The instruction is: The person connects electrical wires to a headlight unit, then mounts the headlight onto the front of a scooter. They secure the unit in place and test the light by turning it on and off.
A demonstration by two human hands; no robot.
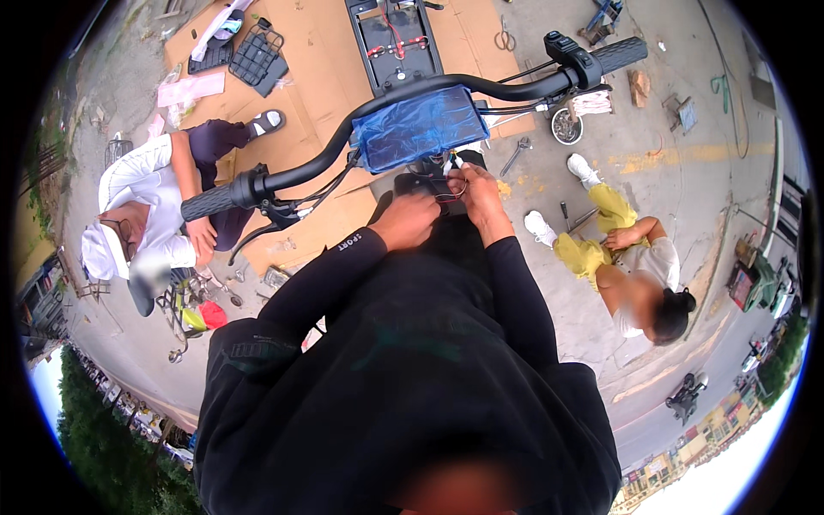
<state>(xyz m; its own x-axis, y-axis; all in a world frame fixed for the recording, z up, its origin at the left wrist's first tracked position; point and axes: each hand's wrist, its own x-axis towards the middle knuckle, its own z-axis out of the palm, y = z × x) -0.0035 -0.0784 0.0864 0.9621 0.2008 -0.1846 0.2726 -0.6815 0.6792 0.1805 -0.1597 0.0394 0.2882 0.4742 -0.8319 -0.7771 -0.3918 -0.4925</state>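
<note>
Below the handlebar [322,159] of a bike-like vehicle, both my hands work close together in front of my body. My right hand [482,199] is closed, its fingertips pinching thin wires [448,199] just under a white connector [454,161]. My left hand [407,221] is curled closed at the left end of the same wires; its fingertips are partly hidden. Just above them, a display unit [421,127] wrapped in blue film sits at the middle of the handlebar. Black cables [330,193] hang from the bar.
Ahead is the black frame [396,51] with red wires, above cardboard [318,51]. One person in white [150,193] crouches at left; another in yellow trousers [605,219] sits at right. A wrench [517,154], scissors [505,36] and a round bowl [566,127] lie on the ground.
</note>
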